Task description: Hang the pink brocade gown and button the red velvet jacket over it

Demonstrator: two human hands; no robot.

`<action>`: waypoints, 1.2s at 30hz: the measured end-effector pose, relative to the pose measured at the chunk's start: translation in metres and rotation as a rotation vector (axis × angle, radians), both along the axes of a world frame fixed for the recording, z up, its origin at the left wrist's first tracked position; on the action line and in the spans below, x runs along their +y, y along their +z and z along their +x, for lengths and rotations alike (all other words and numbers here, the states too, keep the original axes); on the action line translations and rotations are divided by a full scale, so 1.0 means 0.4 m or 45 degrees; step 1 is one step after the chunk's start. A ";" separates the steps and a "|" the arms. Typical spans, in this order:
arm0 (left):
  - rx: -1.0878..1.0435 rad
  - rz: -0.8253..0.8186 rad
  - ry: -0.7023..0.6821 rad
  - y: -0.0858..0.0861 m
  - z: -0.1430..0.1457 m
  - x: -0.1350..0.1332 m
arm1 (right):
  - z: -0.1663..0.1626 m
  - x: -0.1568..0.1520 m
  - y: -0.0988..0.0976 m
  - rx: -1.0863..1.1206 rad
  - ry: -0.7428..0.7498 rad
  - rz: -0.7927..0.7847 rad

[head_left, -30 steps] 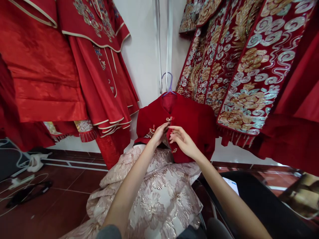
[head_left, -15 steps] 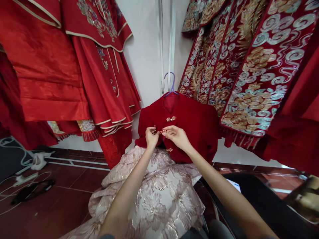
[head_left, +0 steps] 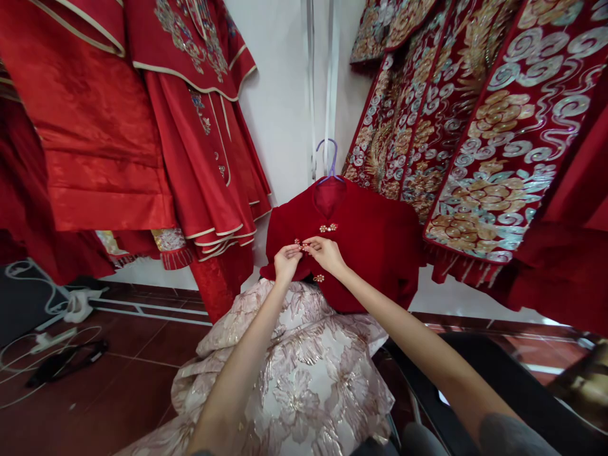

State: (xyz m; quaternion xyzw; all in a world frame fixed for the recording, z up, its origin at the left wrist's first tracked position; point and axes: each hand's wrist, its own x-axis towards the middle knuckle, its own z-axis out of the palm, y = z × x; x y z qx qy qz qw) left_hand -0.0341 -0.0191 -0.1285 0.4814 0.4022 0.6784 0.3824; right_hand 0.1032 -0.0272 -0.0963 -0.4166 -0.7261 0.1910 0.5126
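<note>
A soft red velvet jacket hangs limp on a purple hanger over a brocade skirt. The left hand and right hand pinch its small, likely delicate jewelled clasp, best gripped at the placket.

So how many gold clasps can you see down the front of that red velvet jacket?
3: top clasp below the collar, middle clasp pinched between both hands, bottom clasp beneath the right hand. More may be hidden.
</note>
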 end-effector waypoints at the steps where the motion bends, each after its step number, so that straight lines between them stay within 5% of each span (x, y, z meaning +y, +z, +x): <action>1: 0.000 0.004 -0.006 0.001 -0.003 -0.002 | -0.002 0.002 -0.003 0.001 -0.003 0.019; 12: 0.068 -0.001 -0.045 0.021 -0.016 -0.020 | -0.011 0.007 -0.028 -0.024 -0.025 0.219; 23: 0.300 0.096 -0.244 0.042 -0.050 -0.016 | -0.004 -0.020 -0.025 0.113 0.018 0.132; 27: 0.462 -0.049 -0.155 -0.008 -0.068 -0.031 | 0.037 -0.057 -0.061 0.284 0.179 -0.087; 29: 0.579 -0.180 -0.022 -0.055 -0.061 -0.055 | 0.070 -0.091 -0.090 0.244 0.129 -0.156; 32: 0.595 -0.168 -0.057 -0.128 -0.019 -0.106 | 0.117 -0.143 -0.141 0.056 0.000 -0.190; 36: 0.638 -0.135 0.024 -0.175 0.061 -0.172 | 0.135 -0.175 -0.204 0.018 -0.125 -0.086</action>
